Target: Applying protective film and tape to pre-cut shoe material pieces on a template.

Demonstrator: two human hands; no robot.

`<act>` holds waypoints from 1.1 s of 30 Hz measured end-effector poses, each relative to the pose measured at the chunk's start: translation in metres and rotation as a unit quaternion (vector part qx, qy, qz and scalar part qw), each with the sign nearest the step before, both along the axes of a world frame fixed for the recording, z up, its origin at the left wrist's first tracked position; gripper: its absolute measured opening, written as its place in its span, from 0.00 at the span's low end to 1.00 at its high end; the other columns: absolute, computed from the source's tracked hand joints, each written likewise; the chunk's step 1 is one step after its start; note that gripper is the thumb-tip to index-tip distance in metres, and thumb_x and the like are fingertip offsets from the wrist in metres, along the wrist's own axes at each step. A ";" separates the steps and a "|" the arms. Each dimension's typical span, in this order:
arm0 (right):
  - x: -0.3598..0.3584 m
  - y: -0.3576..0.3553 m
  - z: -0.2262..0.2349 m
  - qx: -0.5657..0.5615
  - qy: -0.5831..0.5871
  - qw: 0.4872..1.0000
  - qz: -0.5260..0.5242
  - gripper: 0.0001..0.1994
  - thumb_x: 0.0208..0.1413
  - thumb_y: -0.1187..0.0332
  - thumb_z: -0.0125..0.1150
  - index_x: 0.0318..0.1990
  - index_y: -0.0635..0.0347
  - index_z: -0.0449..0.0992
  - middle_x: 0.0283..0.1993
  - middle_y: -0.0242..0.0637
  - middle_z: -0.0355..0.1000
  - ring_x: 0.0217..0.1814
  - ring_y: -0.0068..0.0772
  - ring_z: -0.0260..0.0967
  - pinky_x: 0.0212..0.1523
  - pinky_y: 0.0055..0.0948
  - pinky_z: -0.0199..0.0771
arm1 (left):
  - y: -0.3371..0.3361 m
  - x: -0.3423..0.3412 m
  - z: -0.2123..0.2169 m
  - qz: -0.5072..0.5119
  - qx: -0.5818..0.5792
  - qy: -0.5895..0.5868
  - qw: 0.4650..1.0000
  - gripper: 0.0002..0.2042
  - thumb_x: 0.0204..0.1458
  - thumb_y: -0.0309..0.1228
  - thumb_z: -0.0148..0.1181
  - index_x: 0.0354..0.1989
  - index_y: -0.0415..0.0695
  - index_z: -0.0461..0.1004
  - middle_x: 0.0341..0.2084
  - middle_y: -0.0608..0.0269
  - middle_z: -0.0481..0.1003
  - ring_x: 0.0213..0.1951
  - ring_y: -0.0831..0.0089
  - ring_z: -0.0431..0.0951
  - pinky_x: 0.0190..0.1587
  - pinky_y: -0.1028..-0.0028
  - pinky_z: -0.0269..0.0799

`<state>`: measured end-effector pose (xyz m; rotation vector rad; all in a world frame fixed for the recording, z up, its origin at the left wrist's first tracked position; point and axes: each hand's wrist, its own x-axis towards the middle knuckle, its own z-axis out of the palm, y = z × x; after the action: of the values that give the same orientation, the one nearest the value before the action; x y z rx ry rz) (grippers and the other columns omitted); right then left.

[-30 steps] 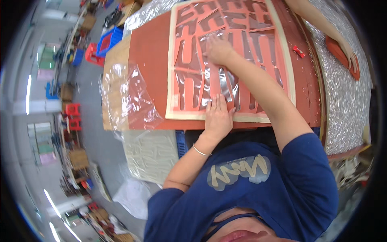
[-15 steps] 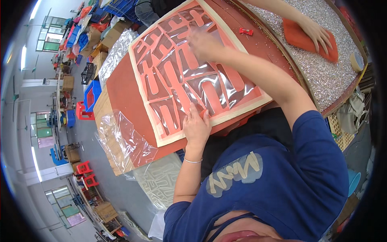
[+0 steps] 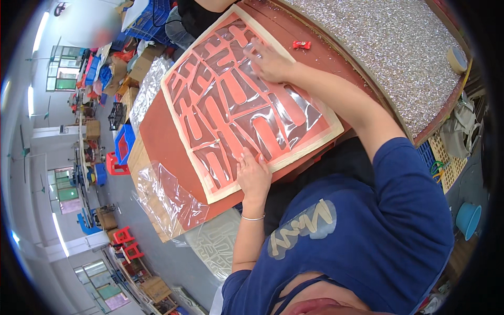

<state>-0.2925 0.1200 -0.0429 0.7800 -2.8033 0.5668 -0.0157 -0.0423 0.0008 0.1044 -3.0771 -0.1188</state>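
Topping reddish table [image 3: 161, 132] above grey floor [image 3: 125, 197]: panel [image 3: 231, 90].

Your right hand [image 3: 274, 64] hides part of the sheet [image 3: 231, 92] beneath; the view's top edge cuts off another person [image 3: 202, 18].

No rdbl txt, letter-like print [image 3: 302, 231] on navy T-shirt [image 3: 388, 210]

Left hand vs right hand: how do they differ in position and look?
The left hand crosses the near edge of the pink panel; the right hand is farther up, by its right edge. The left hand has a bangle at its wrist; the right hand shows none. Both are ungloved, palm-side down.
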 end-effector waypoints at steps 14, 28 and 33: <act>0.087 0.290 0.035 -0.063 0.132 0.985 -0.088 0.21 0.57 0.59 0.57 0.55 0.61 0.70 0.65 0.51 0.58 0.68 0.53 0.53 0.68 0.42 0.52 | -0.060 0.015 0.006 0.155 0.644 0.095 0.744 0.11 0.60 0.25 0.50 0.47 0.32 0.71 0.42 0.52 0.76 0.45 0.71 0.77 0.48 0.75 0.72; 0.083 0.367 0.024 0.215 0.032 0.960 -0.179 0.22 0.63 0.61 0.44 0.64 0.52 0.61 0.72 0.44 0.48 0.75 0.48 0.40 0.69 0.60 0.39 | -0.190 0.059 -0.041 0.320 0.179 0.156 0.917 0.20 0.52 0.33 0.58 0.49 0.29 0.71 0.46 0.43 0.74 0.48 0.54 0.75 0.52 0.63 0.68; 0.062 0.441 0.038 0.251 -0.055 0.843 -0.472 0.24 0.62 0.57 0.45 0.64 0.51 0.62 0.71 0.46 0.50 0.72 0.51 0.45 0.68 0.59 0.42 | -0.163 0.055 -0.016 0.355 0.149 0.088 0.919 0.22 0.51 0.33 0.59 0.49 0.27 0.69 0.44 0.41 0.74 0.47 0.54 0.75 0.51 0.63 0.68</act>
<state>-0.2309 0.5613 -0.0053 -0.6468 -2.9615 -0.3146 0.0393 -0.2052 -0.0151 1.1259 -2.6148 -0.5156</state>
